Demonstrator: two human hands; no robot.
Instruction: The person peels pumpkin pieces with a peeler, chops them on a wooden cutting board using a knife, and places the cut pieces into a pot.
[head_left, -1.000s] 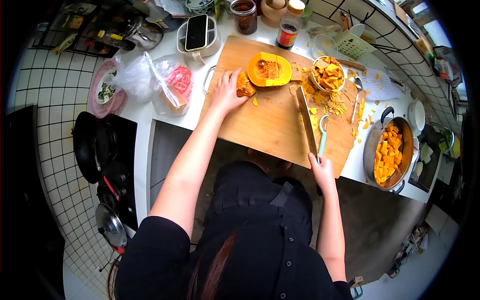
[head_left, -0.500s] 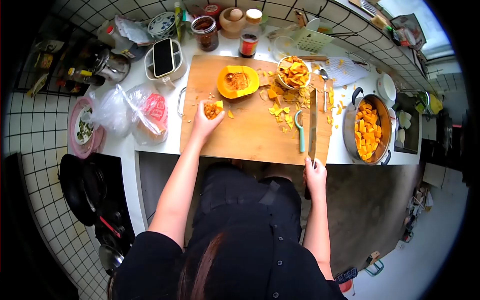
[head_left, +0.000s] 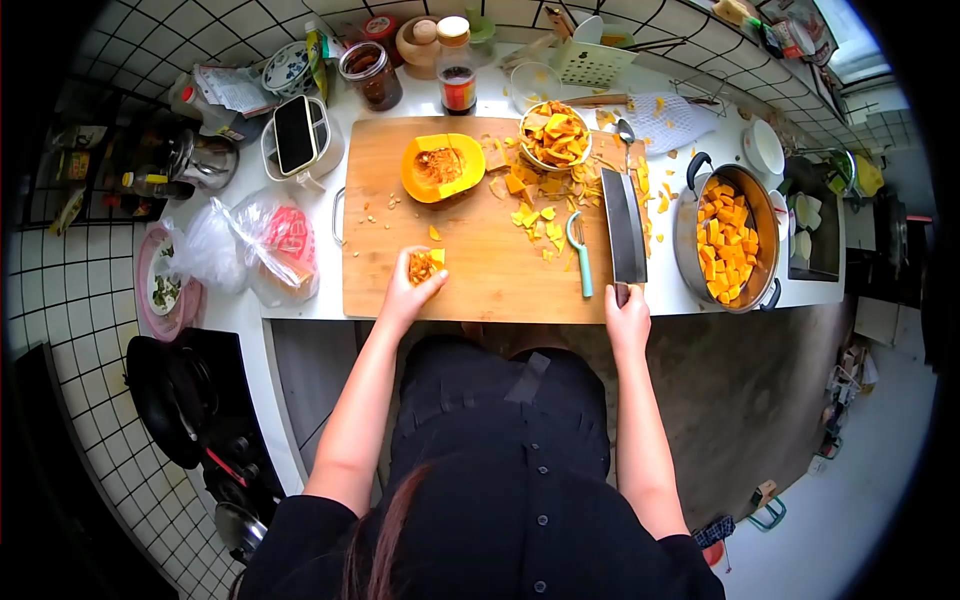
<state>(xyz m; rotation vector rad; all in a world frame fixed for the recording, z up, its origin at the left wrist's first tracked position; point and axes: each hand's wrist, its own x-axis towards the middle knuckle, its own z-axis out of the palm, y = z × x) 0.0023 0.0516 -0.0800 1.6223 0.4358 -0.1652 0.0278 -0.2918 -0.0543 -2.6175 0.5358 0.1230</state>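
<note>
My left hand is closed around a small pumpkin piece with stringy pulp, near the front left of the wooden cutting board. A pumpkin half, cut face up, rests on the board beyond it. My right hand grips the handle of a cleaver, whose wide blade lies flat over the board's right end. Just left of the blade is a peeler with a mint-green handle. A bowl heaped with orange peelings stands at the back, with scraps scattered around it.
Right of the board stands a pot of pumpkin cubes. Plastic bags and a container with a phone are at the left. Jars line the back. A spoon lies near the peelings; a black pan is lower left.
My left hand has drawn the pumpkin piece toward the board's front edge, away from the half. The cleaver has shifted right and turned from edge-on to flat. The view has moved too.
</note>
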